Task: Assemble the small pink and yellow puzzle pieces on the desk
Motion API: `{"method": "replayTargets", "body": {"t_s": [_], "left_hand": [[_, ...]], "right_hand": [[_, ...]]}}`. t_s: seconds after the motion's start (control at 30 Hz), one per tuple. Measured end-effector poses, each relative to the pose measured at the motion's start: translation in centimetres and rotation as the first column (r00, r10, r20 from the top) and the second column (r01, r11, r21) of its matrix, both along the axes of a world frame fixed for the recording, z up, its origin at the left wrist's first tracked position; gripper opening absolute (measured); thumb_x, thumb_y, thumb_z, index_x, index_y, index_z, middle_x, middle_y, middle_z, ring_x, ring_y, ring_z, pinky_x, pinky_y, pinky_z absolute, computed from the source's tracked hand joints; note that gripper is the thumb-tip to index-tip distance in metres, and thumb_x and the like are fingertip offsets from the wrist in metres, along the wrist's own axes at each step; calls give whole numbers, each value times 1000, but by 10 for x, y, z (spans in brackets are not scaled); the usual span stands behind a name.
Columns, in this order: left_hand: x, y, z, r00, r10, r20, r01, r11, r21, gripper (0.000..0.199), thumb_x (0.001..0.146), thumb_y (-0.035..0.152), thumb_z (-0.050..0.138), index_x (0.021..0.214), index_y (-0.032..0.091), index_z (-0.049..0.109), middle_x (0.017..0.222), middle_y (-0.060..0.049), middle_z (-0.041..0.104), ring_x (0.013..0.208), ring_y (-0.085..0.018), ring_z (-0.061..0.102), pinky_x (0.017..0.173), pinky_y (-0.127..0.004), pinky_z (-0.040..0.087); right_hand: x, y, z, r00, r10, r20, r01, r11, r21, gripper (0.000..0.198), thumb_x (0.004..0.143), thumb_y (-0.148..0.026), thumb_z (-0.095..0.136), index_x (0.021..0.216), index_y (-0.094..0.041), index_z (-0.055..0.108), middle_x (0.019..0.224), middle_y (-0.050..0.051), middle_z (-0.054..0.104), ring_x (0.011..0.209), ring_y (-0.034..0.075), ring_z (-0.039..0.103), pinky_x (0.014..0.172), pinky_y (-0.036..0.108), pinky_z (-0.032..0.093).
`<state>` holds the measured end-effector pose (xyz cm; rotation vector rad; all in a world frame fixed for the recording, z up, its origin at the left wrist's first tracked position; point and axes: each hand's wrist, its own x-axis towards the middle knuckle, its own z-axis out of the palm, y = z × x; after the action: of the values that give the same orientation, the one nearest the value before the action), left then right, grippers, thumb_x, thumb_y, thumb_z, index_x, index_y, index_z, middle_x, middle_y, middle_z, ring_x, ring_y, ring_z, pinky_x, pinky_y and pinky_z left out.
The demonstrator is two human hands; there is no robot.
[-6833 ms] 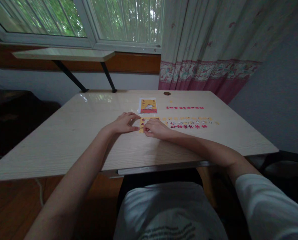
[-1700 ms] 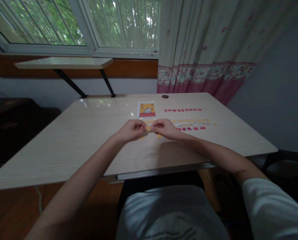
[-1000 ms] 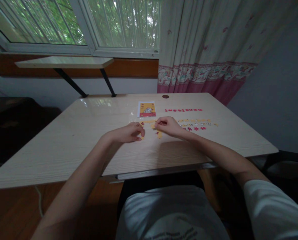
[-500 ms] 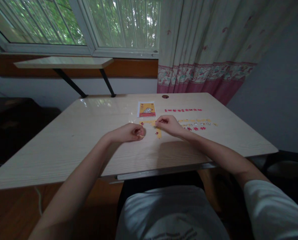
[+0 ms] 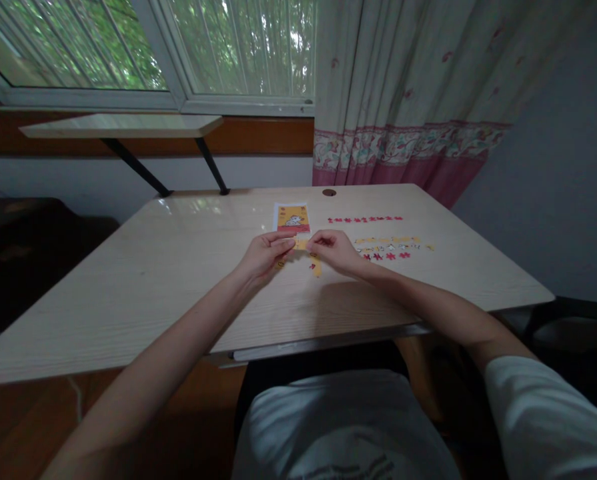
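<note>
My left hand (image 5: pixel 265 257) and my right hand (image 5: pixel 334 251) meet near the middle of the desk, fingertips close together. Between them is a short strip of yellow jigsaw puzzle pieces (image 5: pixel 301 245). My left thumb and forefinger grip its left end, with the forefinger fairly straight. At the right end, my right thumb and forefinger are pinched on it. Below my right fingertips hangs or lies a yellow column of joined pieces (image 5: pixel 317 267) with a small red mark; whether it connects to the strip is hidden. Another yellow bit (image 5: pixel 280 265) peeks out beneath my left hand.
A picture card (image 5: pixel 293 219), yellow and red with a white animal, lies just beyond my hands. Red pieces (image 5: pixel 365 219) form a row at the back right. Nearer rows hold yellow and white pieces (image 5: pixel 393 247) and red pieces (image 5: pixel 391 256). A raised shelf (image 5: pixel 128 125) stands back left.
My left hand has moved up and to the right, from the desk to the yellow strip, and its fingers have uncurled somewhat. My right hand stays almost in place.
</note>
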<state>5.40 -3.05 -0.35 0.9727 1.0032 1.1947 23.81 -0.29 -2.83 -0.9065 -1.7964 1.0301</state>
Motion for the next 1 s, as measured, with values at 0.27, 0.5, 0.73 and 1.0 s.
{"method": "replayTargets", "body": {"t_s": [0.27, 0.5, 0.73, 1.0], "left_hand": [[1, 1, 0, 999, 34, 21, -33, 999, -37, 19, 61, 9, 82, 76, 9, 71, 70, -6, 69, 54, -9, 62, 54, -20, 54], [1, 0, 4, 999, 21, 32, -19, 997, -71, 15, 60, 4, 80, 72, 9, 72, 65, -5, 69, 53, -8, 61, 52, -15, 51], [1, 0, 2, 999, 34, 41, -32, 998, -60, 17, 58, 5, 82, 70, 9, 72, 66, -6, 69, 55, -9, 61, 55, -18, 52], [2, -1, 3, 999, 28, 46, -26, 999, -44, 22, 54, 7, 84, 71, 9, 71, 71, -6, 71, 57, -10, 63, 57, -19, 55]], "right_hand": [[1, 1, 0, 998, -53, 44, 51, 998, 42, 21, 75, -37, 62, 73, -17, 66, 66, 1, 60, 59, 10, 47, 58, 24, 38], [2, 1, 0, 997, -57, 56, 54, 997, 52, 19, 74, -35, 62, 73, -17, 67, 64, 0, 58, 58, 10, 44, 55, 24, 35], [1, 0, 3, 998, -40, 41, 39, 999, 24, 18, 73, -34, 63, 70, -16, 64, 60, -1, 54, 56, 9, 42, 53, 23, 33], [2, 0, 0, 998, -39, 40, 38, 998, 40, 22, 74, -37, 62, 71, -15, 64, 60, -2, 53, 55, 8, 42, 53, 22, 33]]}}
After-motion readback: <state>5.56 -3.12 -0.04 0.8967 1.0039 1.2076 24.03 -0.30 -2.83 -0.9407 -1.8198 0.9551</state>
